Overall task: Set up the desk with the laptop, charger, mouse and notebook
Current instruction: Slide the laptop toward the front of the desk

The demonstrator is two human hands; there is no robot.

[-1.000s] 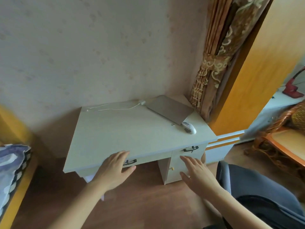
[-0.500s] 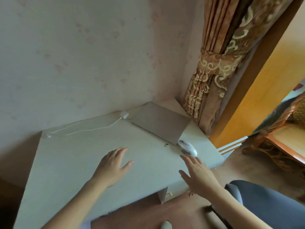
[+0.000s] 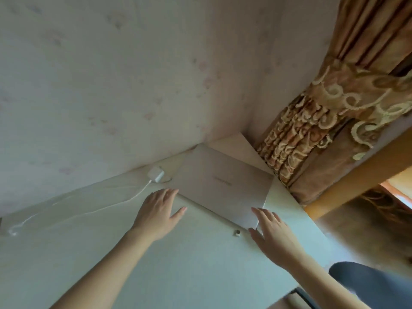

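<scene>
A closed silver laptop lies at an angle in the far right corner of the white desk. A white charger brick sits just left of it by the wall, its cable trailing left. My left hand hovers open with its fingertips at the laptop's near left corner. My right hand is open at the laptop's near right corner and hides the mouse. A small USB dongle lies between my hands. No notebook is in view.
A wall runs along the desk's back edge. A brown patterned curtain hangs against the desk's right end, beside an orange wooden frame. A grey chair stands at the lower right.
The view has closed in on the desk. Both hands moved forward from the desk's front edge to the laptop's near corners. The mouse has gone out of sight behind my right hand.
</scene>
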